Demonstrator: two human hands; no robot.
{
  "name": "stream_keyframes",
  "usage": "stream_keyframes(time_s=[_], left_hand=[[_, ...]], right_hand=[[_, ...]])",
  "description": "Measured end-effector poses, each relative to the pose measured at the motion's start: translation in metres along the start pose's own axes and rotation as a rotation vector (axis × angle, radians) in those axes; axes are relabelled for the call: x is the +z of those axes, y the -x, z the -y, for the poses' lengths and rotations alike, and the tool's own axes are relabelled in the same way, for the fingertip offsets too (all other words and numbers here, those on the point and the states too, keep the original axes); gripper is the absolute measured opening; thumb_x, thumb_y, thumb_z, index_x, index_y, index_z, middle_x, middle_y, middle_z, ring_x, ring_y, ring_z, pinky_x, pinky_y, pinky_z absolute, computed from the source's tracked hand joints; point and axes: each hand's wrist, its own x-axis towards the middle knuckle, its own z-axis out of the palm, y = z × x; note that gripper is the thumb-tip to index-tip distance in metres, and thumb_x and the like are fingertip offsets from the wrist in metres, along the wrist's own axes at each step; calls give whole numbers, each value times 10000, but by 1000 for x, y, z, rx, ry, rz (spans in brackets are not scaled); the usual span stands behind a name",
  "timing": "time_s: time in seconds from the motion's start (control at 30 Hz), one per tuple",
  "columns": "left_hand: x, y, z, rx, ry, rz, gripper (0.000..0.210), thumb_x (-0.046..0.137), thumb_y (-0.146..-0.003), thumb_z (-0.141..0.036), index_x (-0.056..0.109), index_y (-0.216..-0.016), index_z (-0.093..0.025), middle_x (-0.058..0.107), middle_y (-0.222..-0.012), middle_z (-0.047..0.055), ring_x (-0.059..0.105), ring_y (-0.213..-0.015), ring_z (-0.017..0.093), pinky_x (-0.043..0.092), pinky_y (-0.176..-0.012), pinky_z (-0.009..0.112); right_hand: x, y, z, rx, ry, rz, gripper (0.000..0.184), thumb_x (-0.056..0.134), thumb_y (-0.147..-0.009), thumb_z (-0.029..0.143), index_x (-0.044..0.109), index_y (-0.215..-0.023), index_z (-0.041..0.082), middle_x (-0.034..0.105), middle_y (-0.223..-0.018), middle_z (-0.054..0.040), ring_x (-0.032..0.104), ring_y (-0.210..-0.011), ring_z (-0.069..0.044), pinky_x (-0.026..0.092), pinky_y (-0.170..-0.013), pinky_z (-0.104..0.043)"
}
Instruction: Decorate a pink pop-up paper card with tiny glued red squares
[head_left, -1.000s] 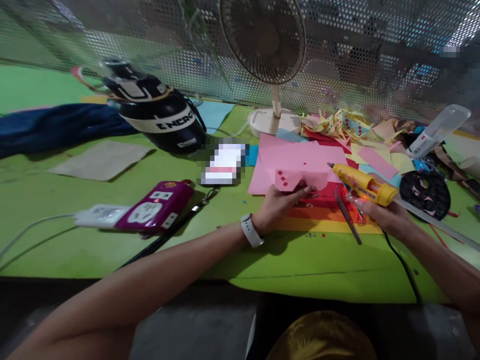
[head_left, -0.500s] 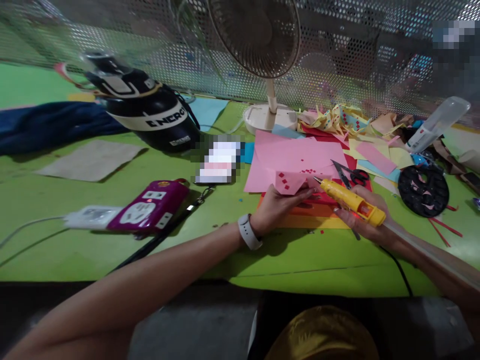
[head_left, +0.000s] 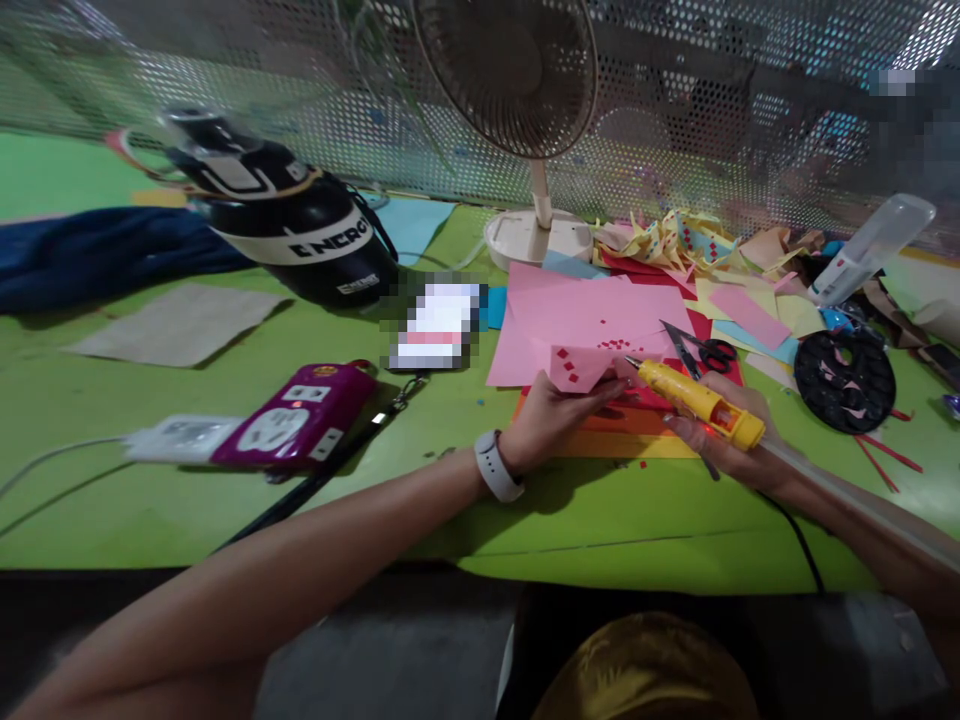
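Observation:
My left hand (head_left: 551, 420) is closed on a piece of pink paper (head_left: 574, 372) that carries small red diamond shapes. In my right hand (head_left: 727, 430) is a yellow glue gun (head_left: 694, 402), its nozzle pointing left at the pink paper's right edge. I cannot tell whether the nozzle touches the paper. Behind lies a larger pink sheet (head_left: 555, 305) with small red bits (head_left: 616, 344) scattered on it. Red, orange and yellow sheets (head_left: 645, 445) lie beneath my hands. Open scissors (head_left: 716, 354) rest just beyond my right hand, partly hidden by it.
A phone (head_left: 439, 325), a purple power strip (head_left: 300, 415) and a large black bottle (head_left: 300, 235) stand to the left. At the back is a white fan (head_left: 540, 235). Paper scraps (head_left: 697, 240), a clear bottle (head_left: 874, 250) and a black round palette (head_left: 845, 380) are on the right.
Both hands, the pink paper and the glue gun keep nearly the same places. The whole view has shifted very slightly.

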Motion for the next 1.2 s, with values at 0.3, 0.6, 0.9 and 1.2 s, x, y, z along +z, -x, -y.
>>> stream_keyframes(time_s=[0.3, 0.6, 0.9, 1.2], left_hand=[[-2, 0, 3, 11, -25, 3, 346, 820, -695, -395, 740, -926, -150, 766, -962, 99, 720, -857, 232, 622, -723, 333], [-1, 1, 2, 10, -31, 6, 353, 813, -699, -404, 750, -931, -146, 763, -992, 109, 722, -887, 247, 630, -729, 343], [-2, 1, 2, 14, -21, 12, 350, 808, -697, -379, 739, -951, -148, 763, -997, 109, 723, -897, 246, 639, -697, 331], [-2, 0, 0, -1, -32, 25, 390, 791, -715, -373, 724, -1010, -127, 755, -1034, 133, 719, -948, 276, 643, -672, 329]], right_hand=[[2, 1, 0, 28, -18, 7, 368, 627, -825, 522, 412, -700, 251, 433, -586, 48, 394, -506, -126, 292, -472, -281], [1, 0, 2, 30, -8, 14, 373, 599, -841, 524, 404, -690, 245, 417, -585, 50, 397, -506, -124, 283, -465, -268], [2, 1, 0, 63, -32, 15, 400, 614, -821, 561, 402, -692, 248, 407, -575, 52, 387, -505, -121, 279, -467, -271], [2, 1, 0, 64, -17, 3, 415, 613, -817, 583, 401, -686, 250, 415, -573, 49, 386, -498, -128, 284, -481, -287]])
